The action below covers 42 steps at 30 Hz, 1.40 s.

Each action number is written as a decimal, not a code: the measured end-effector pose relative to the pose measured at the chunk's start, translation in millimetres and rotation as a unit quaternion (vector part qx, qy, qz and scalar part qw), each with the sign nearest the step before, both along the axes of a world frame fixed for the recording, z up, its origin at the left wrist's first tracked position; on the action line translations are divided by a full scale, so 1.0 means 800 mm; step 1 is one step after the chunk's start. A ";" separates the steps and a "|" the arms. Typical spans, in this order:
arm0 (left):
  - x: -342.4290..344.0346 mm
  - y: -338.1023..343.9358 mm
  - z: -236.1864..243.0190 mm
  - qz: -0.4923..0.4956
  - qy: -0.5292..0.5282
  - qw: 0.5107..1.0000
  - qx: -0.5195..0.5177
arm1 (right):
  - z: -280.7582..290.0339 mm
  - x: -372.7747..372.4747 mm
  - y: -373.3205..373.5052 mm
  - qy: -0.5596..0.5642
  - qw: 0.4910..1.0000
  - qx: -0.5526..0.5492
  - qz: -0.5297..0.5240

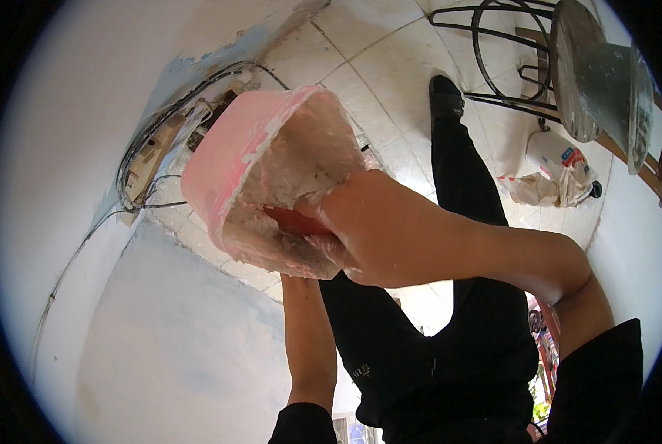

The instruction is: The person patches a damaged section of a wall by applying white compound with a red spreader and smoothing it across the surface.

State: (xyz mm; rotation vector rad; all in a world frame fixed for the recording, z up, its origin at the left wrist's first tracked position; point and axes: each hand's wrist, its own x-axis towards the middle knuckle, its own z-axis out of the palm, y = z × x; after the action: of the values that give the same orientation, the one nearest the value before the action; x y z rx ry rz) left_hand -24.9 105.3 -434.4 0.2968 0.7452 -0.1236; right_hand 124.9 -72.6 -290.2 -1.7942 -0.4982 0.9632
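My right hand [357, 233] closed on red flat tool [292, 220] inside tilted pink bucket [223, 155], left hand hidden behind it, can't tell its grip, tiled floor [386, 70] below

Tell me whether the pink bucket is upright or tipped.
Tipped: the pink bucket leans over, its mouth turned toward the right forearm, so both outer wall and coated inside show.

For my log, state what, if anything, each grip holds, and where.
Right grip: a red tool, by its near end. Left grip: hidden behind the pink bucket, hold unclear.
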 end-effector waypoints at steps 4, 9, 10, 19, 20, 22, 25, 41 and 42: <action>0.001 0.002 0.006 -0.008 0.006 1.000 0.002 | -0.019 -0.020 -0.002 0.082 0.994 -0.027 -0.066; -0.007 -0.004 0.008 -0.017 0.018 1.000 -0.005 | -0.028 -0.032 -0.010 0.150 0.982 -0.005 -0.117; -0.009 -0.003 0.010 -0.020 0.019 1.000 -0.003 | -0.029 -0.033 -0.010 0.152 0.981 -0.004 -0.120; -0.016 -0.004 0.017 -0.023 0.020 1.000 -0.004 | -0.033 -0.041 -0.006 0.205 0.956 0.017 -0.209; -0.018 -0.004 0.019 -0.021 0.021 1.000 -0.002 | -0.030 -0.036 -0.007 0.230 0.947 0.040 -0.221; -0.022 -0.004 0.019 -0.021 0.021 1.000 -0.001 | -0.030 -0.034 -0.008 0.256 0.936 0.064 -0.231; -0.024 -0.007 0.019 -0.020 0.021 1.000 -0.004 | -0.038 -0.040 -0.013 0.262 0.924 0.065 -0.270; -0.051 0.017 -0.003 -0.018 0.049 0.998 -0.027 | -0.232 0.009 -0.058 0.285 0.700 0.257 -0.602; -0.053 0.022 -0.006 -0.022 0.052 0.998 -0.031 | -0.266 0.017 -0.046 0.256 0.693 0.275 -0.615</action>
State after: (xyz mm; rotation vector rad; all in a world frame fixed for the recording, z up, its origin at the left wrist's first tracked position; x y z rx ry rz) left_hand -67.4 122.7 -438.9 0.2494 0.8366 -0.2037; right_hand 138.2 -109.7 -502.7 -0.8467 0.6983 0.2148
